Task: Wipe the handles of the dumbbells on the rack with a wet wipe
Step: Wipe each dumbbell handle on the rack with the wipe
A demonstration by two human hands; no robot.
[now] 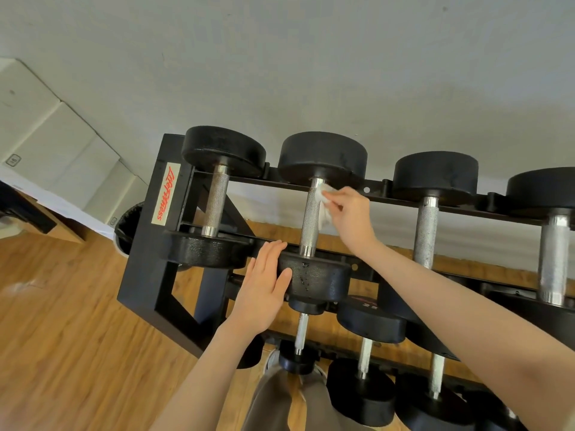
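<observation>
A black rack holds several black dumbbells with knurled steel handles on its top tier. My right hand pinches a white wet wipe against the upper part of the second dumbbell's handle. My left hand lies flat with straight fingers on the near head of that same dumbbell. To the left is the first dumbbell's handle; the third handle and fourth handle lie to the right.
Smaller dumbbells sit on the lower tiers. A grey wall rises behind the rack, with wooden floor to the left. White boxes stand at the far left, and a round black object sits behind the rack's left end.
</observation>
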